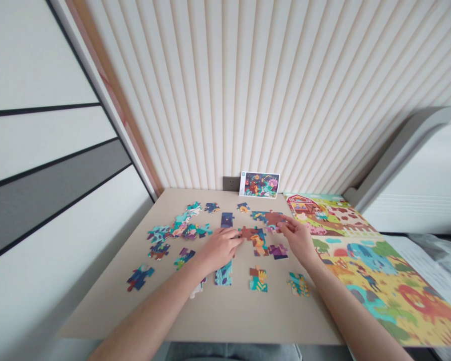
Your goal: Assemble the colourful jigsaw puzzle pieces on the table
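My left hand (221,246) is in the middle of the table, its fingertips together at the left edge of a brown puzzle piece (247,232). That piece joins one with an orange figure (260,245). My right hand (296,236) pinches the right edge of a joined brown and dark-blue puzzle section (273,218), just behind the first one. A purple piece (278,251) lies below it, near my right fingers. Dark-blue pieces (227,219) are behind my left hand, and a teal patterned piece (224,275) shows in front of it.
Several loose pieces (188,223) cluster at the left of the beige table (165,313). Two more, brown-yellow (258,279) and teal (298,285), lie in front. A reference picture card (260,184) leans on the ribbed wall. Finished farm (328,214) and animal (391,286) puzzles cover the right side.
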